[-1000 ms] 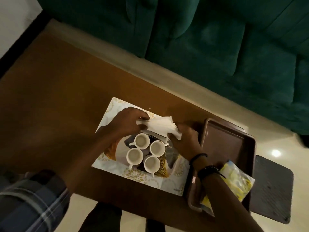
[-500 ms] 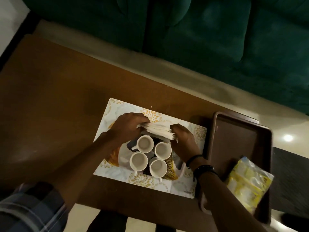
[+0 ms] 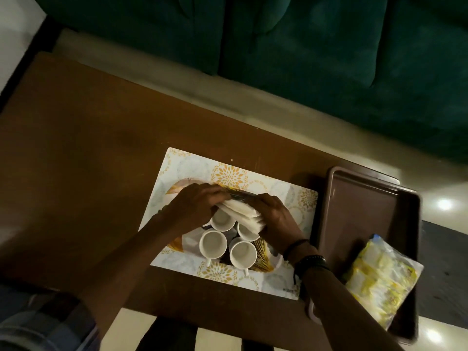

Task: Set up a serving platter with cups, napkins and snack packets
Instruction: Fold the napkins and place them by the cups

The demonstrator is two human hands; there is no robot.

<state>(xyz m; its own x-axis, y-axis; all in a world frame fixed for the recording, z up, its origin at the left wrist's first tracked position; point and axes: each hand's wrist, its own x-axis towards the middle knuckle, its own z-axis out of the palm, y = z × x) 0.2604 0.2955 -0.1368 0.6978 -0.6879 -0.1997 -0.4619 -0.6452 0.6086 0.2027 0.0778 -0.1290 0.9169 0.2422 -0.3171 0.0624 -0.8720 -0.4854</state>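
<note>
On the floral placemat (image 3: 192, 163), centre of the brown surface (image 3: 76, 153), both hands close on one stack of white napkins (image 3: 244, 214). Left hand (image 3: 195, 206) grips the stack's left end, right hand (image 3: 274, 216) its right end; the stack lies between them, directly above the far cups. Four white cups (image 3: 213, 243) stand clustered on the platter (image 3: 263, 262), just below the hands. One brown tray (image 3: 364, 206) sits right of the placemat, holding one yellow snack packet (image 3: 379, 279) at its near end.

Dim room: green sofa (image 3: 329, 59) beyond brown table (image 3: 76, 173), pale floor (image 3: 177, 92).
</note>
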